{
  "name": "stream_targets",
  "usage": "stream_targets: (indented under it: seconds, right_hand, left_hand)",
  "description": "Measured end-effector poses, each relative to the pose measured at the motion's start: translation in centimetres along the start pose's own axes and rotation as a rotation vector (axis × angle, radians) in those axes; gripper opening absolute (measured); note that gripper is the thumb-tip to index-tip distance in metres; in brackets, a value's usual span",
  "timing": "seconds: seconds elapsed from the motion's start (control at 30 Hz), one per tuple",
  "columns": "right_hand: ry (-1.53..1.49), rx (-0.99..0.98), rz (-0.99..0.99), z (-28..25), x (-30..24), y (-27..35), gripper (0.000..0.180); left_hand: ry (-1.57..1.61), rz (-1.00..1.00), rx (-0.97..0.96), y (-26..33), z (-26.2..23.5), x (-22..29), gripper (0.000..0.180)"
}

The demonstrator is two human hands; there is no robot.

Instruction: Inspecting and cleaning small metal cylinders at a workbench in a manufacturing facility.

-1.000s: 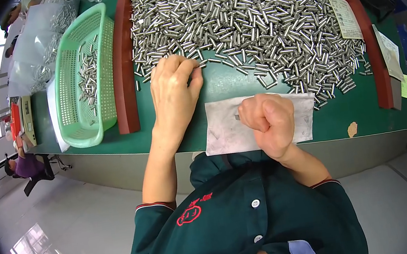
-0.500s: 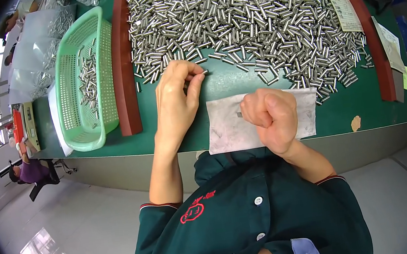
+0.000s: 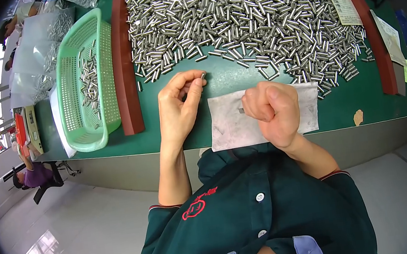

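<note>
Our left hand (image 3: 176,107) pinches a metal pin (image 3: 203,76) above bare green worktop (image 3: 228,79), open from the far pin pile (image 3: 230,17) to the near edge (image 3: 201,147); a red rail (image 3: 128,90) bounds it left. Our right hand (image 3: 276,110) clenches over white cloth (image 3: 229,131); we cannot see inside.

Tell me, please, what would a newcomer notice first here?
Probably the broad spread of shiny metal pins, covering the far part of the green table between two red bars. Left of these, a light green basket holds more. Before the spread, the left hand pinches one pin.
</note>
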State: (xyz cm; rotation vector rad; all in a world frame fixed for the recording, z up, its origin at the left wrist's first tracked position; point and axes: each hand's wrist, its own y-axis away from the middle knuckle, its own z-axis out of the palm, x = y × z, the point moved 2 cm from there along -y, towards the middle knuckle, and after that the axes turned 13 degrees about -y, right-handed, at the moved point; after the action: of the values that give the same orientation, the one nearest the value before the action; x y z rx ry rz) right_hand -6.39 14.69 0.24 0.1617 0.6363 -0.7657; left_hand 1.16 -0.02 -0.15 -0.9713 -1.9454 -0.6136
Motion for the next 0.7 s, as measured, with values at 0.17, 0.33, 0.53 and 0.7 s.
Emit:
stream_targets:
  seconds: [0.17, 0.33, 0.53, 0.7]
  right_hand:
    - [0.025, 0.014, -0.027, -0.1, 0.2, -0.2, 0.038]
    - [-0.038, -0.026, -0.036, -0.6, 0.2, -0.5, 0.038]
    - [-0.179, -0.053, 0.004, -0.9, 0.2, -0.8, 0.036]
    - [-0.176, -0.026, -0.004, -0.9, 0.5, -0.8, 0.035]
  left_hand:
    - [-0.234, 0.198, 0.012, 1.7, 0.0, 2.1, 0.008]
    - [-0.478, 0.367, -0.023, 3.7, 1.5, 2.8, 0.012]
    - [-0.498, 0.347, 0.022, 3.9, 2.1, 2.6, 0.01]
    - [-0.485, 0.339, 0.023, 3.9, 2.3, 2.5, 0.01]
